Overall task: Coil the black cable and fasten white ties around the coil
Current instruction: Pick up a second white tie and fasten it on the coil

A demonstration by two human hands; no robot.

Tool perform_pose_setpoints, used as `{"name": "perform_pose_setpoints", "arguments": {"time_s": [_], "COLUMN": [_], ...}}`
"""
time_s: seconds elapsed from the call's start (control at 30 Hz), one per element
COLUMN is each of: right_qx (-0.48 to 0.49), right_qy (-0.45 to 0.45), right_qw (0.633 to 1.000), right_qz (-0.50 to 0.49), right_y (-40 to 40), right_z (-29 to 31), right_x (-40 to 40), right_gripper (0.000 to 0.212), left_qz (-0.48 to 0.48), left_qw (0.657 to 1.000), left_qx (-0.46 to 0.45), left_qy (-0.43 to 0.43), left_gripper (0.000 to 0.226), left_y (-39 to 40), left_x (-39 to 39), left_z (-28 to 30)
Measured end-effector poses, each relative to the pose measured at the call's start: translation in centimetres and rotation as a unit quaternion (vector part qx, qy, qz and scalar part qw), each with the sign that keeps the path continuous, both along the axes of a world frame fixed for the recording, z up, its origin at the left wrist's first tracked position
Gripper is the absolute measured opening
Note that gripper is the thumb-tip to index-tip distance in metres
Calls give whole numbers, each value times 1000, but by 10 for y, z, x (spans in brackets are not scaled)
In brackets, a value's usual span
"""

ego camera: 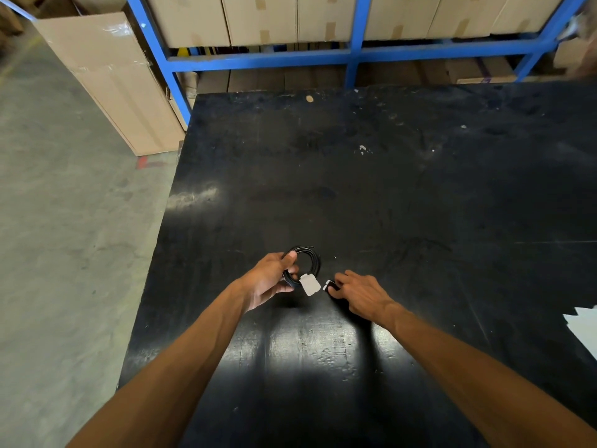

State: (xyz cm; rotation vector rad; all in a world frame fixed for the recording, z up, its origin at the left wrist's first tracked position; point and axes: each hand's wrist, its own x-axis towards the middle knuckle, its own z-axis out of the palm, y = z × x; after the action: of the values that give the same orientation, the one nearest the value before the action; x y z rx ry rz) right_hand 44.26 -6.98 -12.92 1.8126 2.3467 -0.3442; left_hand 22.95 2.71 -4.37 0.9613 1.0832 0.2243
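**One tie on, more to fasten**

One white tie (309, 284) already sits on the black cable coil (303, 263), at its near edge, so you look to be past the coiling and partway through the fastening. Whether that tie is fully closed is too small to judge.

Starting at your left: the concrete floor (64, 221) runs alongside the table, with a tall cardboard box (106, 79) leaning by the blue rack (258, 58). Your left hand (271, 281) grips the coil, thumb over its left side and fingers curled under, holding it just above the black table (387, 195). The loops look gathered and round, with no loose tail visible.

Just right of the coil, your right hand (361, 294) is down at the table with its fingers curled; the fingertips pinch or press a small white piece (329, 285), probably the next tie, though it is too small to be certain. It lies near the coil but apart from it.

What is left, by my reading: lift that piece, wrap it round the bundle at another spot, and close it.

Nothing stands between your hands. Farther right, a pale patch (581, 328) shows at the table's edge, well away from your work. Cartons (403, 17) fill the rack behind the table.
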Motion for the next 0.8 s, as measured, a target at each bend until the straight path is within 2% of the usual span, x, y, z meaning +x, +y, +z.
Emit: {"name": "perform_pose_setpoints", "arguments": {"time_s": [0.17, 0.33, 0.4, 0.6, 0.8], "right_qx": [-13, -65, -80, -130, -118], "right_qy": [-1, -2, 2, 102, 104], "right_qw": [1000, 998, 997, 986, 987], "right_qz": [-11, -15, -13, -30, -36], "right_y": [-3, -3, -4, 1, -3], "right_z": [2, 13, 14, 7, 6], "right_x": [-2, 14, 18, 18, 12], "right_gripper": [42, 75, 78, 64, 45], "left_qz": [-9, -11, -15, -19, -8], "left_qw": [1000, 1000, 1000, 1000, 1000], "left_qx": [-3, -3, 0, -3, -7], "left_qy": [5, 6, 8, 7, 13], "left_gripper": [31, 30, 31, 29, 26], "left_y": [-7, -11, -12, -17, -18], "left_x": [-1, -1, 0, 1, -2], "left_z": [1, 4, 5, 5, 7]}}
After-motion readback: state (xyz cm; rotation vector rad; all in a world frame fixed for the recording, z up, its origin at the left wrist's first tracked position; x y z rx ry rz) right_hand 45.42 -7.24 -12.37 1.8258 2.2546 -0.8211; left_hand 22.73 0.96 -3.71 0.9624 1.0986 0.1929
